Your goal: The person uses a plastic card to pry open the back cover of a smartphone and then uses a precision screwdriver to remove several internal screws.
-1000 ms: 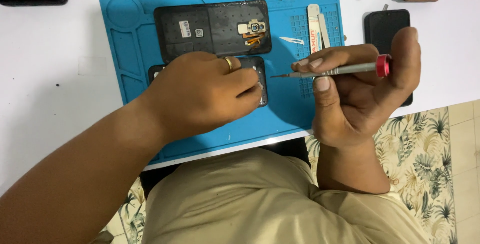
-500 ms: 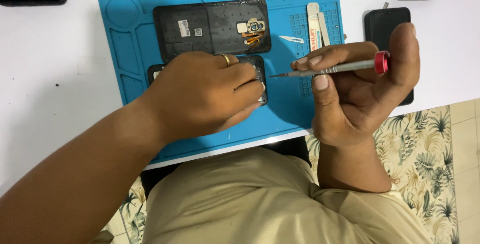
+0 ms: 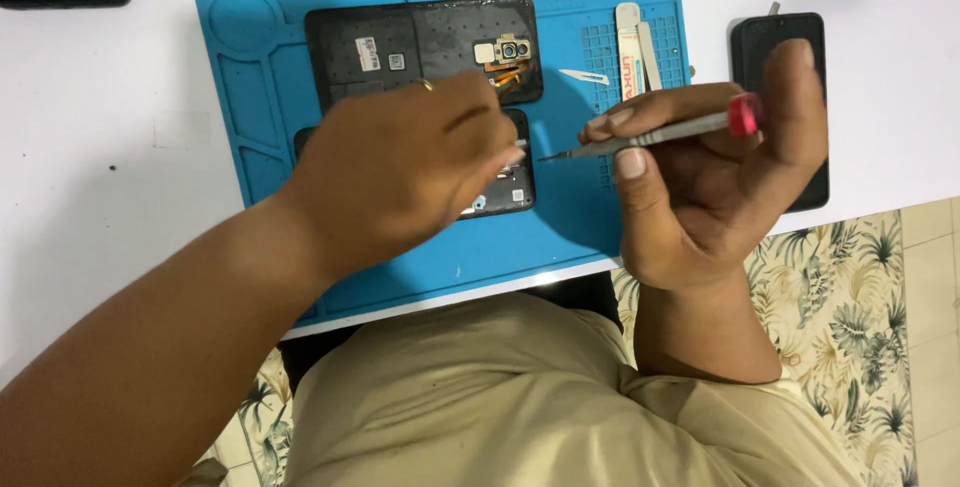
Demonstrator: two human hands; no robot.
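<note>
Opened phone (image 3: pixel 500 187) lies near the front edge of the blue repair mat (image 3: pixel 250 67), mostly hidden under your left hand (image 3: pixel 400 172), whose fingers curl down onto it; whether they pinch anything, you cannot tell. Your right hand (image 3: pixel 710 177) hovers just right of it, thumb and forefinger pinching a slim grey screwdriver (image 3: pixel 650 134) with a red cap, tip aimed left at the phone. Behind it, toward the mat's far edge, rests the detached back cover (image 3: pixel 400 47) with its camera module. Pry tools (image 3: pixel 632 47) lie at the mat's right edge, and a dark phone (image 3: pixel 765 57) sits on the white tabletop (image 3: pixel 100 147) beyond.
</note>
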